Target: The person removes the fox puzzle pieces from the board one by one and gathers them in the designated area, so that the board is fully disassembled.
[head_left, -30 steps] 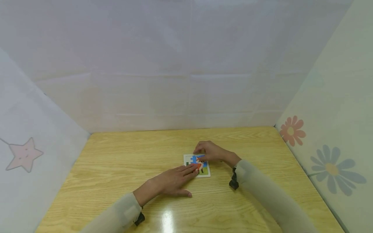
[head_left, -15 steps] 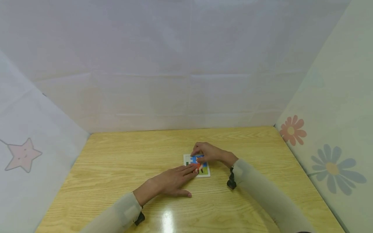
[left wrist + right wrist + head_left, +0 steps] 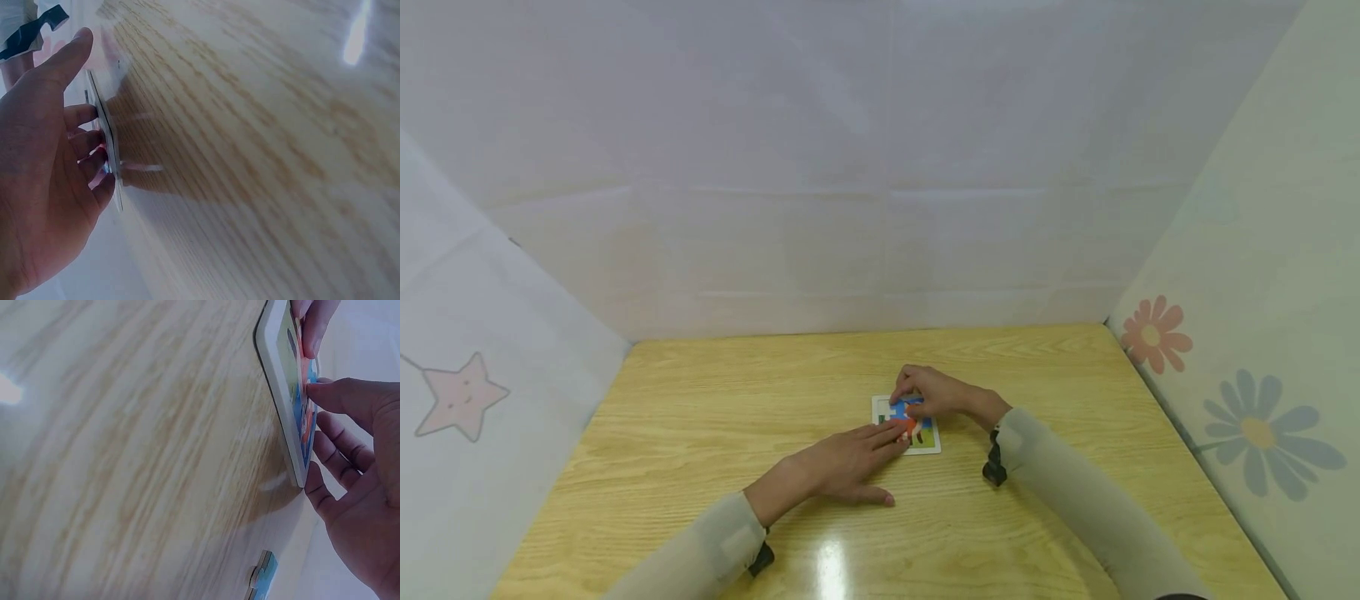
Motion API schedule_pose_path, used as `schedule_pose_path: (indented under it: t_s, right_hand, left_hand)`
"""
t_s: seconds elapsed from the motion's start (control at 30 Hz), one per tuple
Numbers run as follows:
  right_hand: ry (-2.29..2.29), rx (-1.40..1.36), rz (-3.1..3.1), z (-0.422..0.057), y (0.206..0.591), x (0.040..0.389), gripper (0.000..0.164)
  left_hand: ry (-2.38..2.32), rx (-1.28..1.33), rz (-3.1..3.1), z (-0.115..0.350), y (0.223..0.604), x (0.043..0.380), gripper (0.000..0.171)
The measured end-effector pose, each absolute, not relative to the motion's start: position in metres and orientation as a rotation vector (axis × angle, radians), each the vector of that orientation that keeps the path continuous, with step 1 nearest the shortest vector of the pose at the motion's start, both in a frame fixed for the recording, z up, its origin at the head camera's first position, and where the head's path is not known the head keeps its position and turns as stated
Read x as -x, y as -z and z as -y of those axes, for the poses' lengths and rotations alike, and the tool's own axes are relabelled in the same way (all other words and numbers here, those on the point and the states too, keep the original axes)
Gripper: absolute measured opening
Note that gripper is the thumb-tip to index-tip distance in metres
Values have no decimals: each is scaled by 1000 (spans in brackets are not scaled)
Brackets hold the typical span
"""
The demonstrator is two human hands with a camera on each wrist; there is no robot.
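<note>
A small jigsaw puzzle [image 3: 927, 440] in a white-bordered tray lies on the wooden table, showing an orange-and-white animal on blue and green. My left hand [image 3: 848, 467] rests flat with its fingertips on the lower left of the picture, thumb held apart on the table side. At the top of the picture, my right hand [image 3: 942, 393] pinches a blue-and-orange puzzle piece [image 3: 897, 409] between thumb and fingers. In the right wrist view the thumb presses on the picture while other fingers sit by the tray's edge. Fingers hide much of the picture.
A loose blue puzzle piece [image 3: 264, 576] lies on the table beyond the tray in the right wrist view. The wooden table [image 3: 715, 400] is bordered by a pale back sheet [image 3: 880, 250] and side sheets with a star and flowers.
My right hand has shifted slightly left, and its fingers have come from the tray's top edge down onto the blue part of the picture. The left hand has stayed in place.
</note>
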State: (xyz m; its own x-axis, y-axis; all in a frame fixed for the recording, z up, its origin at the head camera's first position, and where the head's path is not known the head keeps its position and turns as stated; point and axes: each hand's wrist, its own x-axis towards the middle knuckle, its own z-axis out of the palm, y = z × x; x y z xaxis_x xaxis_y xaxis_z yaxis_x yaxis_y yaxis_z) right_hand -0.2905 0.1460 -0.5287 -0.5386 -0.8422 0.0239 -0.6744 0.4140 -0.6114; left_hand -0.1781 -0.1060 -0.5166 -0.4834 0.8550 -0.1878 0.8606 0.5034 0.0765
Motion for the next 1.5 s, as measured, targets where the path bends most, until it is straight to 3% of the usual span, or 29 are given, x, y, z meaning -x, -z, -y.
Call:
schedule_pose_path:
  t_s: [1.5]
  right_hand:
    - [958,1254,-2465,-157,533,282,25]
  left_hand:
    - [-19,-1421,-2528,104,516,177,91]
